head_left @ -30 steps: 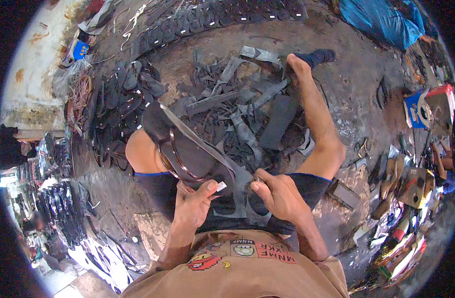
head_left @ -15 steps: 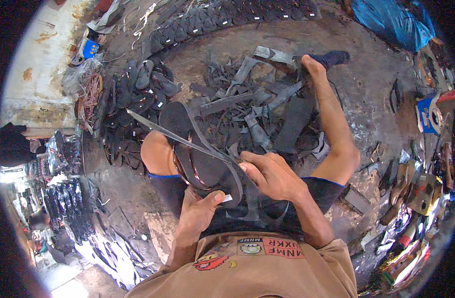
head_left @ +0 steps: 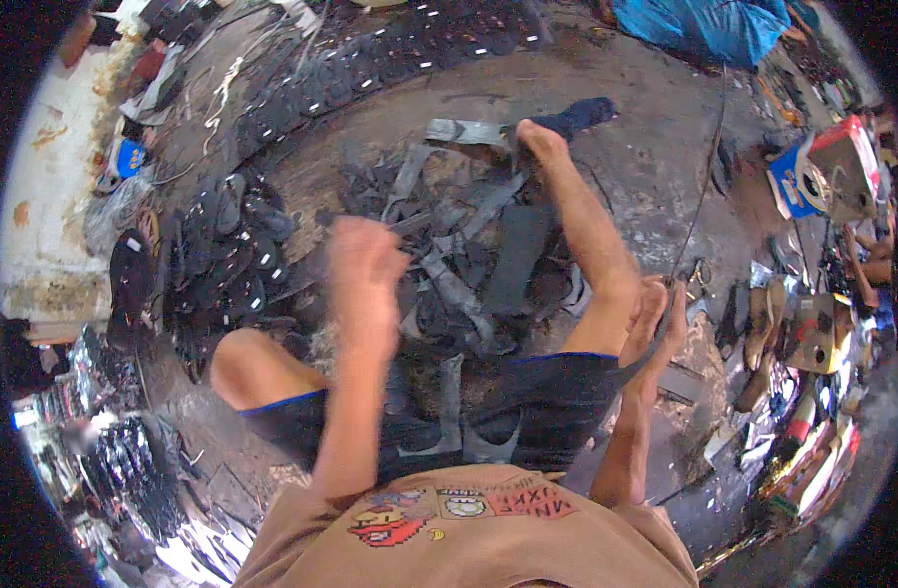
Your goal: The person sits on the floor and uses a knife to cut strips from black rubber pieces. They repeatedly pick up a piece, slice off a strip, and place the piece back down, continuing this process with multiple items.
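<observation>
My left hand (head_left: 365, 250) is raised over the left side of the scrap heap, smeared by motion, so its fingers cannot be made out. Beside my right knee, my right hand (head_left: 655, 318) is closed round a long, thin knife (head_left: 701, 201). Its narrow blade points away from me, seen nearly edge-on. Dark offcuts of sole material (head_left: 459, 245) lie heaped between my legs. A black sandal (head_left: 130, 284) shows at the left, next to a pile of black sandals (head_left: 228, 245).
Rows of black sandals (head_left: 370, 69) line the far floor. A blue sheet (head_left: 703, 29) lies at the far right. Boxes (head_left: 821, 333), tools and clutter crowd the right side. A pale, stained wall stands at left. Several strips rest across my lap.
The sandal has left my left hand, which has moved up and away from me. My right hand has swung right with the knife. A black sandal now shows left of the pile.
</observation>
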Demonstrator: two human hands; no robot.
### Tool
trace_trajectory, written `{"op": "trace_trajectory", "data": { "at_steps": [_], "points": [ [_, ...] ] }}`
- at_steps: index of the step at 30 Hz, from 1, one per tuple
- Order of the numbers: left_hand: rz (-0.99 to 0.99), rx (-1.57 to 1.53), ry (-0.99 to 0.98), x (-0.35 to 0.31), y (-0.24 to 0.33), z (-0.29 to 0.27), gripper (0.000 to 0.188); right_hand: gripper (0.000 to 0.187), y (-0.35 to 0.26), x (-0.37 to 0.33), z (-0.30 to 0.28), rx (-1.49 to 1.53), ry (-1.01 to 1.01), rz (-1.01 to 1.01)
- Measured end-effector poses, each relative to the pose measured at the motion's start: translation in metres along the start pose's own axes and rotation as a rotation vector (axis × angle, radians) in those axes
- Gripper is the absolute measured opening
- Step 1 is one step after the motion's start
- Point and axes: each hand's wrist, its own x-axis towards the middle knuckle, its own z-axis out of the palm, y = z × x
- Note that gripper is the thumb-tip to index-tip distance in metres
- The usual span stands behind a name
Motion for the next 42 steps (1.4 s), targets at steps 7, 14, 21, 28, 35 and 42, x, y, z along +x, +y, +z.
{"op": "trace_trajectory", "data": {
  "at_steps": [7, 14, 21, 28, 35, 42],
  "points": [
    [-0.305, 0.277, -0.130, -0.014, -0.022, 0.255, 0.096, 0.024, -0.051, -0.045, -0.006, -0.716, -0.034, -0.381],
    [-0.445, -1.651, -0.205, -0.017, 0.031, 0.075, 0.041, 0.032, -0.011, -0.065, -0.013, -0.313, -0.324, 0.075],
    [-0.330, -1.144, 0.017, -0.082, 0.045, -0.059, 0.045, 0.027, -0.024, -0.106, 0.017, 0.008, -0.685, 0.279],
    [-0.463, -1.030, 0.290, -0.121, 0.030, -0.056, 0.054, 0.029, -0.074, -0.153, 0.017, -0.335, -1.297, 0.051],
    [-0.495, -1.156, 0.315, -0.138, 0.005, -0.047, 0.057, 0.034, -0.071, -0.169, -0.011, -0.586, -1.400, -0.008],
    [-0.521, -1.143, 0.259, -0.132, 0.017, -0.051, 0.047, 0.036, -0.030, -0.158, 0.059, -0.532, -1.331, -0.228]
  ]
}}
